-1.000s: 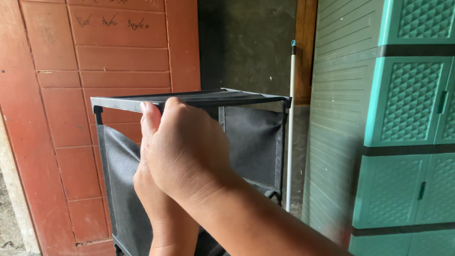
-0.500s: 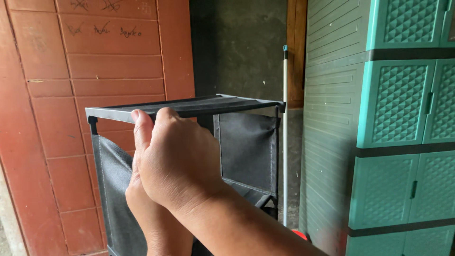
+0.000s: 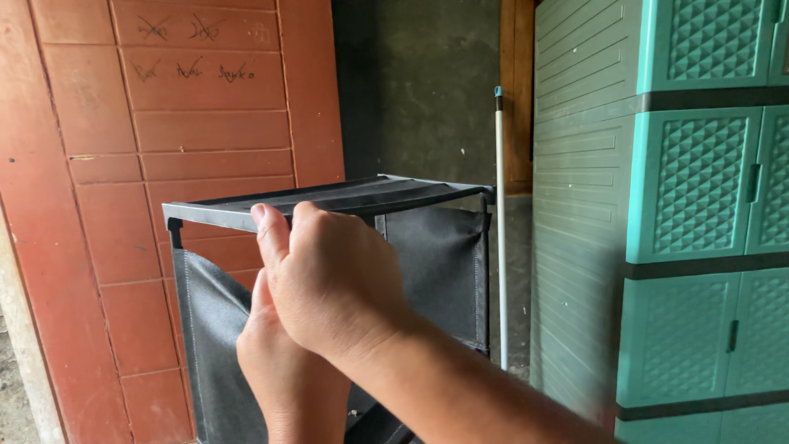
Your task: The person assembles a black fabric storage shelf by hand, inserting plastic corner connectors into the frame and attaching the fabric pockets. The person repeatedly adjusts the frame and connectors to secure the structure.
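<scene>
Two hands are pressed against the front edge of a black fabric-sided frame rack (image 3: 329, 201), which is stood just left of a green plastic cabinet (image 3: 707, 205). Its flat top is seen level, its long axis running back toward a pale upright pole (image 3: 500, 230). Fingers of the right hand (image 3: 333, 284) are curled over the rim; the grip of the left hand (image 3: 288, 370) cannot be told.

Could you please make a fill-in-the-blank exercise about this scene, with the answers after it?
1. Both hands are at the front edge of the ____ fabric shelf.
2. A thin pole stands to the ____ of the shelf.
3. The tall cabinet is ____ in colour.
4. The wall behind is ____.

Answers: black; right; green; red
</scene>
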